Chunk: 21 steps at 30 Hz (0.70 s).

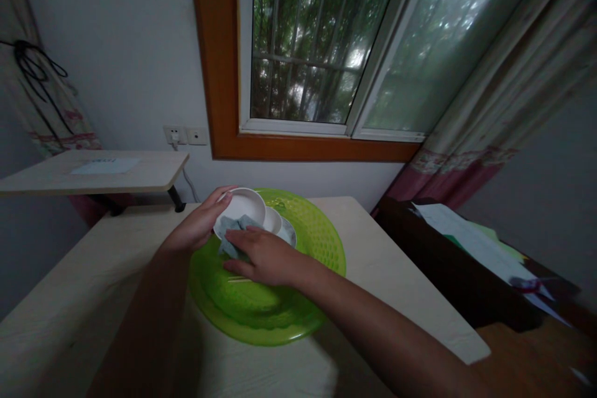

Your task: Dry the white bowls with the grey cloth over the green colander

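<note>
A green plastic basin (321,242) sits on a pale table (392,267). My left hand (198,227) grips a white bowl (245,204), tilted on its side over the basin. My right hand (263,258) presses a grey-blue cloth (232,227) against the bowl's inside, fingers closed on the cloth. Two more white dishes (274,219) lie in the basin just behind the bowl, partly hidden. A thin pale stick (237,280) lies in the basin under my right hand.
A small side table (153,171) with a sheet of paper (105,165) stands at the left by wall sockets (185,135). A dark desk (448,261) with papers stands at the right. A barred window (308,43) and a curtain (504,87) lie beyond.
</note>
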{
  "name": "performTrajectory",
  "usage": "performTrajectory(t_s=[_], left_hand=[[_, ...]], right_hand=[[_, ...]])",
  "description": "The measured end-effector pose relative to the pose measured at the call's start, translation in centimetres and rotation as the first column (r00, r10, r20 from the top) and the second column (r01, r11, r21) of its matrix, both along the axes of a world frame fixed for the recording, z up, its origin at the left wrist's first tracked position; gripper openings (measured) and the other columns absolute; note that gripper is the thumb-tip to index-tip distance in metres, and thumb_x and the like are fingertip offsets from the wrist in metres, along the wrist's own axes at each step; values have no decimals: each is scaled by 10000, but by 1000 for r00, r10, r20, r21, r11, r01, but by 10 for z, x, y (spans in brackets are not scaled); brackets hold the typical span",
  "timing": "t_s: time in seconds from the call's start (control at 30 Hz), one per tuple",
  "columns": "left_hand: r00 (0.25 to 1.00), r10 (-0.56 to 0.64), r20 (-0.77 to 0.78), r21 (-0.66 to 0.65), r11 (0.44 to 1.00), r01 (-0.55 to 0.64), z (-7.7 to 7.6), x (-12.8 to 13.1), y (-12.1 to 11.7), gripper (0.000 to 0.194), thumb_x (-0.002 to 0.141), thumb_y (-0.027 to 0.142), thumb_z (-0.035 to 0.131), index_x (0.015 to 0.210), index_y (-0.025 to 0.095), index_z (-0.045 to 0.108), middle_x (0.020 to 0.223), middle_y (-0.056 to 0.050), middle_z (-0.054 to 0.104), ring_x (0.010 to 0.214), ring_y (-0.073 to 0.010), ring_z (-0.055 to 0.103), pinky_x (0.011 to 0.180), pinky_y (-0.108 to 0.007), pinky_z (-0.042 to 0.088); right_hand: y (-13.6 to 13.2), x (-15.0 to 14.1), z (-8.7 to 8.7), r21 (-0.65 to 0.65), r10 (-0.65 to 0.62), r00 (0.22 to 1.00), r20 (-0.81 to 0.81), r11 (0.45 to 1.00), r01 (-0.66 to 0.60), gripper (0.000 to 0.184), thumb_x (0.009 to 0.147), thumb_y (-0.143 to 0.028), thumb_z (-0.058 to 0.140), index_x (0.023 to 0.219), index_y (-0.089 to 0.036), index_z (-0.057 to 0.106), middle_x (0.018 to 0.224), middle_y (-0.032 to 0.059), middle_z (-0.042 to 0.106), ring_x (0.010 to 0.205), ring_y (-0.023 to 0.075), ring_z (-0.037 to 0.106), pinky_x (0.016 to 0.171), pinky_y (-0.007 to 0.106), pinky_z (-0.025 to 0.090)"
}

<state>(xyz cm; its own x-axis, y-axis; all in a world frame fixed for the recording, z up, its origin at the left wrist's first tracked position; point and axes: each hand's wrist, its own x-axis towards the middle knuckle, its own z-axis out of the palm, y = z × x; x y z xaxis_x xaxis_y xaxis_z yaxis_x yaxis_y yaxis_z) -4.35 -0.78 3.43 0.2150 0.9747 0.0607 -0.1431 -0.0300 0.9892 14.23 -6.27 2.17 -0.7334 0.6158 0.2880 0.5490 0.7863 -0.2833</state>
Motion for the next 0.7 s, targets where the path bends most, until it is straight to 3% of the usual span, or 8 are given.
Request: performTrajectory(t_s=[0.17, 0.3, 0.4, 0.53, 0.7], left_hand=[[999, -24, 34, -6, 1000, 24, -9, 0, 7, 561, 855, 465, 686, 1343, 219, 560, 1143, -76, 685, 869, -174, 635, 696, -233, 489], [999, -18, 37, 10, 1000, 17, -11, 7, 7, 530, 870, 443, 666, 1334, 214, 557, 1127, -73, 687, 853, -171, 629, 692, -236, 482], [1000, -3, 23, 2, 1000, 3, -13, 9, 9, 502, 876, 445, 655, 1320, 225, 571, 1084, -65, 692, 819, -175, 620, 670, -240, 472], [1000, 20, 23, 9, 1000, -20, -13, 9, 8, 481, 883, 453, 648, 1310, 243, 573, 1071, -53, 684, 833, -179, 615, 690, -243, 477], [999, 42, 6, 27, 999, -42, -9, 10, 4, 451, 891, 445, 637, 1298, 257, 585, 1086, -40, 682, 883, -187, 623, 714, -244, 483]], right_hand=[[10, 10, -12, 344, -215, 955, 206, 929, 136, 480, 973, -409, 602, 1260, -27, 637, 1342, 232, 644, 1303, 325, 577, 1222, 499, 306], [11, 5, -23, 454, -359, 897, 257, 865, 215, 384, 997, -201, 494, 1285, 20, 620, 1372, 257, 616, 1346, 330, 545, 1239, 517, 275], [5, -3, -24, 366, -299, 920, 255, 910, 194, 454, 976, -239, 538, 1336, 37, 574, 1396, 275, 589, 1332, 333, 558, 1224, 492, 311], [-1, -8, -17, 92, -113, 989, 94, 990, 104, 739, 886, -387, 679, 1471, -9, 432, 1459, 242, 546, 1339, 329, 547, 1185, 474, 371], [0, -8, -14, -154, -43, 987, -157, 988, 18, 873, 907, -397, 666, 1594, -101, 216, 1568, 203, 433, 1397, 282, 498, 1145, 411, 415]])
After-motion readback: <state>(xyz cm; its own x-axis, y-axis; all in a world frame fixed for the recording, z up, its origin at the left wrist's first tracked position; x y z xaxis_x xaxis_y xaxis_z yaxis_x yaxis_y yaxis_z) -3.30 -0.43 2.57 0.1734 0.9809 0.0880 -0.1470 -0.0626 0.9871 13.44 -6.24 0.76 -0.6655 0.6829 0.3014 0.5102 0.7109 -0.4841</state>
